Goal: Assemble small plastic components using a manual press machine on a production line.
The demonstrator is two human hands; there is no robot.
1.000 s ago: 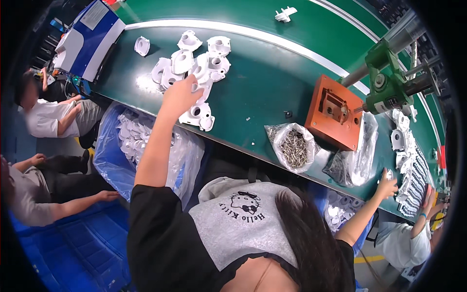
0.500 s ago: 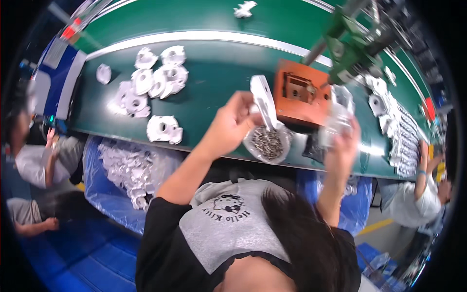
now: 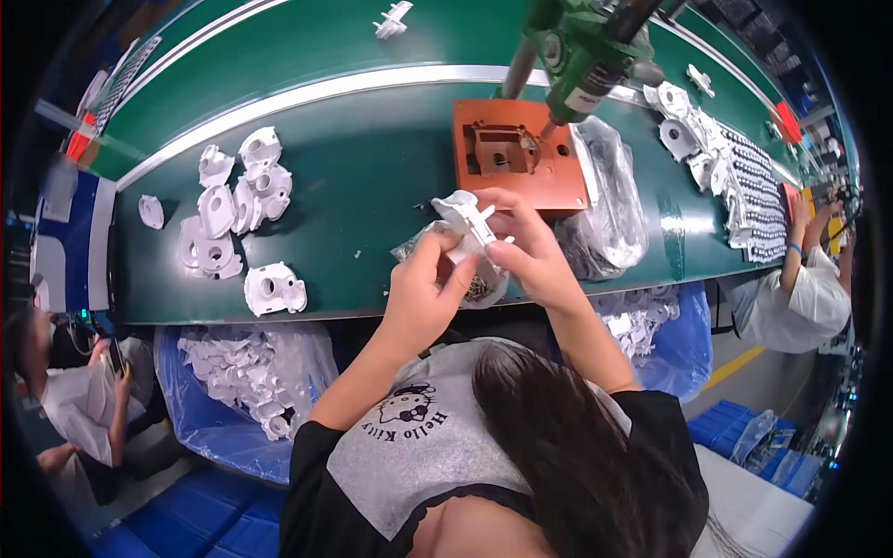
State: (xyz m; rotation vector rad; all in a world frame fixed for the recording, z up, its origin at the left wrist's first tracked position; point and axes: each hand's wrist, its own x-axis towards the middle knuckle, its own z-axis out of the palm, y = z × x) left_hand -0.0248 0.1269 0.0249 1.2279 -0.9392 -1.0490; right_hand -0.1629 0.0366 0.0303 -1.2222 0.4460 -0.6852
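In front of my chest, both hands hold a white moulded plastic part (image 3: 468, 216) with short posts sticking out. My left hand (image 3: 420, 288) pinches its lower left side between thumb and fingers. Around its right side, my right hand (image 3: 532, 251) is closed, the thumb pressing near one post. Whether it is one part or two put together, I cannot tell. Just below the hands, a bag-lined container of small metal pieces (image 3: 484, 286) is partly covered by them. An orange fixture block (image 3: 560, 191) stands right behind my right hand, under a green press (image 3: 584, 60).
Several loose white parts (image 3: 216, 209) lie on the green table at left. Clear plastic bags (image 3: 612, 200) lie right of the fixture. More white parts (image 3: 707, 158) and stacked rows (image 3: 755, 186) are far right. Blue lined bins (image 3: 200, 409) stand below the front edge. Co-workers sit at both sides.
My right hand has come left from beside the fixture, where it held something whitish and blurred, and now meets my left hand on the white part. The view has shifted to the right.
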